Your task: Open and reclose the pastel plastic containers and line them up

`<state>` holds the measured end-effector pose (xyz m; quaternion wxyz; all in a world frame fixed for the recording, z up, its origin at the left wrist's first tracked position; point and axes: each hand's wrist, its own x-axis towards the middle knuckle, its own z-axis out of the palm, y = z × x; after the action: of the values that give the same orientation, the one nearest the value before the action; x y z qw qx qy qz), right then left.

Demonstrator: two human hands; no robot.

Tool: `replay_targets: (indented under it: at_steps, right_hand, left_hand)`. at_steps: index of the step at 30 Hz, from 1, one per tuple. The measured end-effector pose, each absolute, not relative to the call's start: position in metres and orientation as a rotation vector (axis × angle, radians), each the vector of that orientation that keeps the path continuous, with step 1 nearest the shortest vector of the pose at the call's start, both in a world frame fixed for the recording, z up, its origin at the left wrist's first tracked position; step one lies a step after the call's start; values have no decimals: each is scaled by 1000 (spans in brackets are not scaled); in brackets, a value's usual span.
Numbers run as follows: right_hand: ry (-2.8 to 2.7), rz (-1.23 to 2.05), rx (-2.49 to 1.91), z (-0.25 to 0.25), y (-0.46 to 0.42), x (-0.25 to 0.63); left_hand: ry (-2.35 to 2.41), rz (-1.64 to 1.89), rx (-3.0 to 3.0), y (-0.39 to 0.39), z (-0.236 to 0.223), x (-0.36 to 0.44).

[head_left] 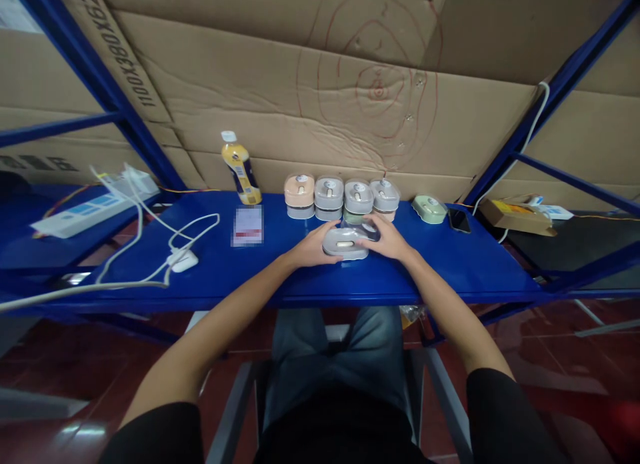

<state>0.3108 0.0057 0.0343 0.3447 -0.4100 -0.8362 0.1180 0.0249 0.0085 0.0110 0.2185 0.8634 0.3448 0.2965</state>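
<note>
A small grey lidded container (346,243) sits on the blue shelf (280,264) in front of me. My left hand (314,247) grips its left side and my right hand (387,240) grips its right side, fingers curled round the lid. Just behind it stands a row of several similar containers: a peach one (299,195), grey ones (329,197) (359,197) and another (385,196) at the right end. A pale green lid or container (429,209) lies apart to the right.
A yellow drink bottle (241,168) stands at the back left. A white card (248,225), a white charger with cables (183,259) and a power strip (90,207) lie to the left. A black phone (459,220) and a cardboard box (517,215) sit on the right. Cardboard walls the back.
</note>
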Motion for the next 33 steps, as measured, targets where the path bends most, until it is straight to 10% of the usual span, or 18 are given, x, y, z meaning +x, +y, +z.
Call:
replay_targets:
  at_steps: [33]
  right_hand:
    - [-2222, 348, -897, 38, -5, 278]
  left_hand:
    - [1053, 863, 2282, 6, 9, 31]
